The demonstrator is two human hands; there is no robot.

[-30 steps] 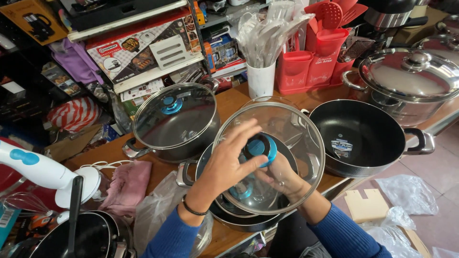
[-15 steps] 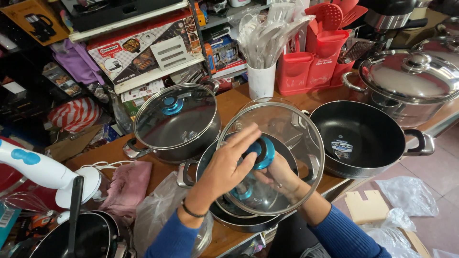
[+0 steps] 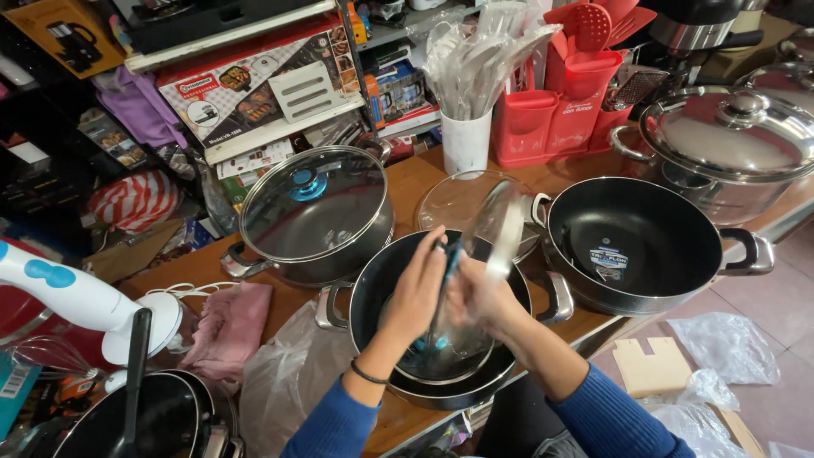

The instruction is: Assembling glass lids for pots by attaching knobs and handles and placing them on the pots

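1. Glass lid: being held on edge, nearly upright, directly above the black pot; its blue knob is sitting between the two hands.
2. Left hand: pressing against the knob side of the glass lid, fingers curled and grasping at the knob, over the middle of the black pot.
3. Right hand: gripping the other face of the glass lid, fingers closed against the glass, over the black pot's right half.
4. Black pot: standing on the wooden counter at its front edge, with a second lid lying inside it, blue knob showing.
5. Covered pot: sitting just behind and left of the black pot, glass lid in place.
6. Black pan: sitting just right of the black pot, uncovered, a sticker lying on its base.
7. Steel pot: standing behind and right of the black pot, beyond the black pan, steel lid on.
8. White cup of utensils: standing behind the black pot, near the red holders.
9. Pink cloth: lying left of the black pot.
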